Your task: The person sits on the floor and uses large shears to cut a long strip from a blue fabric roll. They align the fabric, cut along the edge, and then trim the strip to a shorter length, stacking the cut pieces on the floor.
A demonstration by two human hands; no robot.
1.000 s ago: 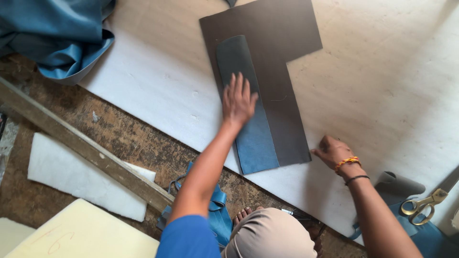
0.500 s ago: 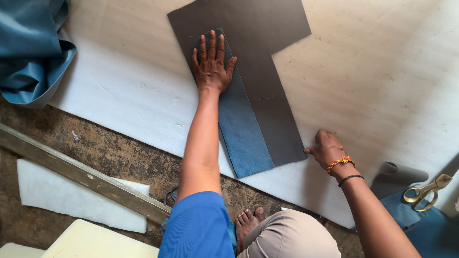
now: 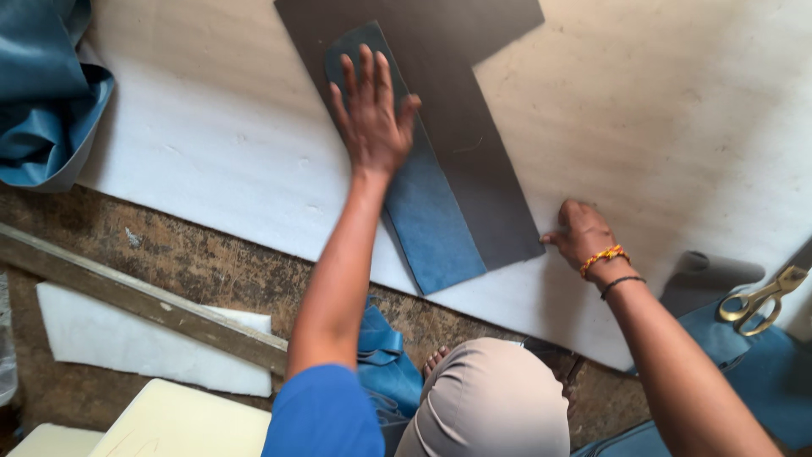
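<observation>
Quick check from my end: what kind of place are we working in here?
Probably an upholstery or leather-craft workshop, worked at floor level. The left hand presses a blue leather strip onto a dark grey template over white foam sheet, with brass-handled scissors and bundled blue material nearby.

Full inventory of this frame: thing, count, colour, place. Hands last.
blue strip: 1, blue, flat on the dark sheet, slanting toward the white sheet's near edge
dark sheet: 1, dark grey, angular, on the white sheet, top centre
white sheet: 1, white, spread over the floor
blue fabric bundle: 1, blue, top left
wooden batten: 1, brown, on the floor at left
white offcut: 1, white, under the batten
foam pad: 1, cream, bottom left
scissors: 1, gold handles, right edge
bracelets: 2, orange and black, right wrist
left hand: flat on the blue strip
right hand: at the dark sheet's near corner
</observation>
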